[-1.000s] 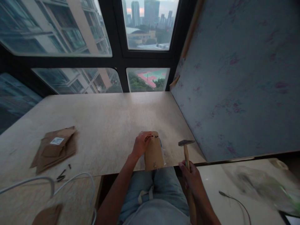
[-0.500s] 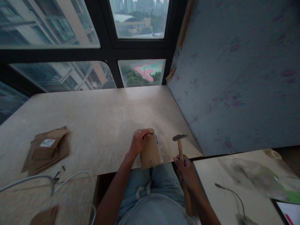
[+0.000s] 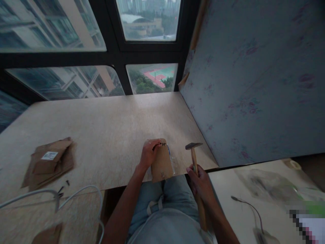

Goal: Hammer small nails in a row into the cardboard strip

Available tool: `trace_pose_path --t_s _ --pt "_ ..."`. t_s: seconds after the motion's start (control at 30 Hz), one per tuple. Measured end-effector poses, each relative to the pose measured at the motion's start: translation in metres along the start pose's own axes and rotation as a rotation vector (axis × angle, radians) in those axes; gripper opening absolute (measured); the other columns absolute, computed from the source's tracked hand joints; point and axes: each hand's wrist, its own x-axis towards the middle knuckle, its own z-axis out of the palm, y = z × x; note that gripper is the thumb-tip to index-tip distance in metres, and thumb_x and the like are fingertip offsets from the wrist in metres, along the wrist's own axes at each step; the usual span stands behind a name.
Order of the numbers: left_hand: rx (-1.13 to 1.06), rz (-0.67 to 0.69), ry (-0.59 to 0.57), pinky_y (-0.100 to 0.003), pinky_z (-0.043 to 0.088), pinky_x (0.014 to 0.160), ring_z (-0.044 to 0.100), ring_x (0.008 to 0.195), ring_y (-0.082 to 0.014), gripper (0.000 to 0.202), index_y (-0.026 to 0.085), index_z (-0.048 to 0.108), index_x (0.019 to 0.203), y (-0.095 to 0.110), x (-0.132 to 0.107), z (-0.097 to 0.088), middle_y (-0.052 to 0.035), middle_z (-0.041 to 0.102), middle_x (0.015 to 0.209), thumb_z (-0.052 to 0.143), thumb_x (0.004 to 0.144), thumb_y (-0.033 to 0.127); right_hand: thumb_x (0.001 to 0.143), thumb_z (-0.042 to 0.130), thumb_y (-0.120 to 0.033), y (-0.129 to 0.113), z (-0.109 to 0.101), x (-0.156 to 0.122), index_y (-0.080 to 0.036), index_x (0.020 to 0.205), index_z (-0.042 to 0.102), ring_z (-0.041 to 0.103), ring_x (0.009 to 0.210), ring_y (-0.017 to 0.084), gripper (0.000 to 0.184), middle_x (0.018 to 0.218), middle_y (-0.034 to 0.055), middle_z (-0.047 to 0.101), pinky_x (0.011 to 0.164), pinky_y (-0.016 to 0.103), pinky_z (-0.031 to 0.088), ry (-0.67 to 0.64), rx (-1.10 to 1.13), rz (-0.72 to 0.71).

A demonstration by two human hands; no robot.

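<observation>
A brown piece of cardboard (image 3: 161,166) lies at the table's front edge, just above my lap, with several small dark marks or fasteners along its far end. My left hand (image 3: 149,152) grips that far end, fingers curled over it; whether a small item is also pinched there is hidden. Clear plastic with a bit of blue shows along the cardboard's right side. In my right hand (image 3: 199,179) is a hammer (image 3: 194,157), held around the middle of its wooden handle. Its metal head is raised to the right of the cardboard, apart from it.
Stacked brown paper packets (image 3: 52,161), one with a white label, lie at the left. Near them are several small dark screws or nails (image 3: 61,190) and a white cable (image 3: 83,188). A side surface (image 3: 223,189) at right bears a thin cord (image 3: 250,203) and clear plastic. Windows stand behind.
The view has shifted slightly. The hammer head sits a little higher, while my left hand stays on the cardboard.
</observation>
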Motion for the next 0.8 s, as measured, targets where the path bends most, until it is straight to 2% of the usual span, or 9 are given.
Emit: trace_pose_path --t_s 0.23,0.43,0.6,0.8 --pt "0.024 0.020 0.033 -0.037 0.058 0.086 0.072 0.093 -0.0202 0.018 0.024 0.071 0.104 -0.001 -0.001 0.002 -0.0051 0.076 0.101 0.058 0.092 0.021 0.085 0.061 -0.052 -0.014 0.008 0.001 -0.024 0.084 0.049 0.035 0.027 0.007 0.031 0.043 -0.0131 0.039 0.027 0.016 0.028 -0.040 -0.017 -0.054" --pt "0.052 0.035 0.034 -0.040 0.057 0.087 0.071 0.093 -0.0215 0.017 0.023 0.072 0.102 0.000 0.001 0.002 -0.0058 0.076 0.099 0.060 0.091 0.022 0.086 0.059 -0.051 -0.019 0.014 -0.001 -0.023 0.086 0.049 0.033 0.027 0.007 0.030 0.042 -0.0134 0.039 0.028 0.016 0.024 -0.088 -0.025 -0.065" --pt "0.076 0.071 0.017 -0.040 0.057 0.087 0.070 0.094 -0.0217 0.016 0.023 0.073 0.102 0.000 0.002 0.002 -0.0058 0.076 0.099 0.061 0.090 0.023 0.086 0.060 -0.052 -0.033 0.013 -0.002 -0.024 0.090 0.049 0.033 0.026 0.008 0.031 0.042 -0.0138 0.038 0.027 0.016 0.025 -0.128 -0.022 -0.091" --pt "0.071 0.094 -0.002 -0.040 0.057 0.088 0.071 0.095 -0.0217 0.018 0.022 0.072 0.104 0.000 0.001 0.002 -0.0068 0.076 0.103 0.060 0.090 0.022 0.091 0.054 -0.055 -0.058 0.012 0.000 -0.023 0.091 0.051 0.032 0.027 0.006 0.032 0.047 -0.0127 0.039 0.026 0.016 0.024 -0.270 0.004 -0.161"
